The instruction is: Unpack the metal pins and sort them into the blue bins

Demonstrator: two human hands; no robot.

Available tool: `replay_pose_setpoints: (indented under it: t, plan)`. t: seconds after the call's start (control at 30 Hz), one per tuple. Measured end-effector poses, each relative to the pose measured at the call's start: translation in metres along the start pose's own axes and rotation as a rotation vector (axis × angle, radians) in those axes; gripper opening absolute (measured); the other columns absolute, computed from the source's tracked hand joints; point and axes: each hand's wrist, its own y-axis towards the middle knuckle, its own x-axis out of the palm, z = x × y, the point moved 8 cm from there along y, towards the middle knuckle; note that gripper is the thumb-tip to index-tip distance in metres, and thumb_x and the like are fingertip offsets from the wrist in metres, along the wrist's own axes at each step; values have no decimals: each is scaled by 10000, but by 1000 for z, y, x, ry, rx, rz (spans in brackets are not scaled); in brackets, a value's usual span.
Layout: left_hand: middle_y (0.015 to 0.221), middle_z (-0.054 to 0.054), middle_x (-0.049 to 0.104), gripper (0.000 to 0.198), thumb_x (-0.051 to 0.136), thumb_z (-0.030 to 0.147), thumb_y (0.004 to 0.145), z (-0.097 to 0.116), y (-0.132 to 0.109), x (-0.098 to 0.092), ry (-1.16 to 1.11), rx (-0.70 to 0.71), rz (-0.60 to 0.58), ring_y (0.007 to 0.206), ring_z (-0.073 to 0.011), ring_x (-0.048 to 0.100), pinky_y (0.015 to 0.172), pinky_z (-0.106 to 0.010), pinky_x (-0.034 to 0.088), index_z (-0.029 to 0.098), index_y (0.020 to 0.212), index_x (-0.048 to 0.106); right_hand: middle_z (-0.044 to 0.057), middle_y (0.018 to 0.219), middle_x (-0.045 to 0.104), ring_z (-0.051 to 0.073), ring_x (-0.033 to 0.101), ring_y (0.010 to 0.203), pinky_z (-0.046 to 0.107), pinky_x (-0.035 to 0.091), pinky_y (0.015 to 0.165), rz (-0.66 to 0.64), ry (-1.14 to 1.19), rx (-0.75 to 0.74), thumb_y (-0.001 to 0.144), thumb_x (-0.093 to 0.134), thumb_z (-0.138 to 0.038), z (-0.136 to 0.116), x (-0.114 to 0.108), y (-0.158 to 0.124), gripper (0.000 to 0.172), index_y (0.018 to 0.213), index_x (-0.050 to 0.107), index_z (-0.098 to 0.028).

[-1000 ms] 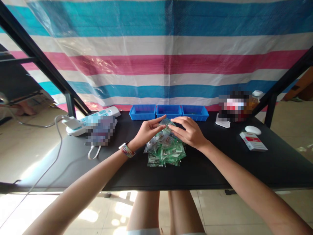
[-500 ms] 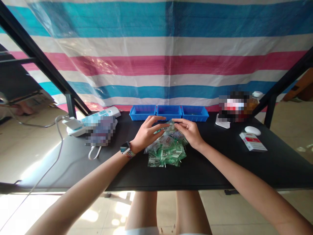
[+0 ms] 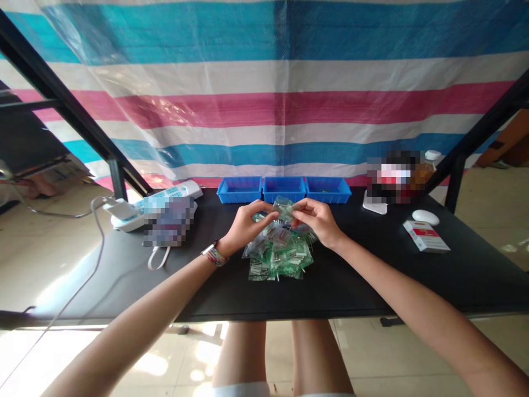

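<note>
A small clear greenish plastic bag (image 3: 283, 208) is held up between my two hands, just above a heap of similar bags. My left hand (image 3: 249, 221) pinches its left edge between thumb and fingers. On the other side, my right hand (image 3: 317, 219) grips the bag's right edge with closed fingertips. What lies inside this bag is too small to make out. Below, the pile of plastic bags (image 3: 285, 256) rests on the black table (image 3: 215, 289); silvery pin-like pieces show through several of them.
Three blue bins (image 3: 283, 190) stand in a row behind my hands. At left are a power strip (image 3: 173, 193), a blurred-out device (image 3: 171, 220) and a white cable (image 3: 99, 242). To the right lie a white and red box (image 3: 426, 237), a white rounded object (image 3: 425, 217) and a bottle (image 3: 430, 168).
My left hand has closed its fingers on the bag's left edge, where they were spread before. The bag is now raised and stretched between both hands.
</note>
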Motion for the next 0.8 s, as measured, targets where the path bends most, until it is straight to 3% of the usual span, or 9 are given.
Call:
replay_pose_setpoints:
  t: [0.07, 0.17, 0.23, 0.3, 0.4, 0.53, 0.63, 0.7, 0.8]
  plan:
    - [940, -86, 791, 400, 626, 545, 1042, 1, 1, -1, 7, 1, -31, 893, -226, 720, 821, -321, 542, 176, 1000, 775, 14, 791, 746, 206, 731, 674, 397, 659, 718, 117, -14, -75, 794, 876, -518, -9, -23, 8, 364, 926, 723, -216]
    - [984, -87, 798, 373, 572, 488, 1068, 3, 2, 0, 83, 55, -90, 946, -244, 714, 889, -359, 535, 188, 972, 772, 26, 809, 742, 215, 736, 699, 400, 656, 740, 395, -171, -298, 854, 818, -528, -33, -78, 16, 346, 952, 700, -218]
    - [1013, -80, 801, 313, 591, 432, 1050, 2, 3, 4, 145, 97, -144, 953, -244, 708, 943, -383, 522, 193, 967, 775, 58, 870, 754, 231, 742, 738, 392, 640, 735, 572, -412, -440, 924, 740, -524, -49, -110, 15, 324, 1009, 713, -212]
    - [1068, -80, 800, 266, 598, 382, 1033, 1, 2, 10, 190, 131, -203, 989, -249, 704, 989, -401, 511, 197, 1029, 789, 111, 999, 776, 242, 731, 775, 393, 615, 743, 590, -747, -492, 994, 645, -460, -56, -122, 17, 293, 1061, 751, -195]
    - [1143, -96, 786, 281, 593, 357, 1024, 2, -1, 19, 238, 183, -271, 1083, -267, 687, 1028, -413, 503, 203, 1125, 806, 136, 1016, 794, 279, 711, 852, 424, 581, 837, 505, -1148, -484, 999, 622, -347, -51, -115, 19, 237, 981, 802, -194]
    - [1164, -99, 776, 320, 558, 365, 1060, 2, -3, 25, 254, 204, -327, 1110, -260, 682, 1031, -402, 497, 210, 1160, 819, 112, 1016, 804, 293, 705, 963, 431, 559, 922, 441, -1205, -585, 999, 621, -266, -48, -85, 10, 208, 985, 822, -214]
    - [1128, -93, 781, 323, 550, 365, 1075, 3, -4, 27, 231, 220, -347, 1061, -244, 696, 997, -386, 499, 207, 1157, 819, 76, 1034, 816, 250, 718, 949, 404, 575, 930, 116, -1072, -597, 1029, 591, -227, -30, -44, 12, 239, 1064, 827, -234]
    - [1100, -89, 779, 302, 580, 367, 1066, 4, -3, 28, 226, 228, -346, 1028, -237, 704, 978, -381, 498, 211, 1175, 816, 77, 1164, 818, 258, 713, 1105, 436, 566, 1018, -122, -1003, -567, 1040, 590, -218, -12, -16, 12, 267, 1185, 813, -241]
    - [1076, -82, 776, 283, 633, 385, 1046, 4, -3, 28, 237, 230, -331, 1009, -234, 707, 965, -379, 495, 231, 1201, 813, 108, 1351, 766, 277, 649, 1290, 515, 518, 1120, -258, -987, -521, 1052, 581, -202, 7, 3, 11, 317, 1300, 777, -230]
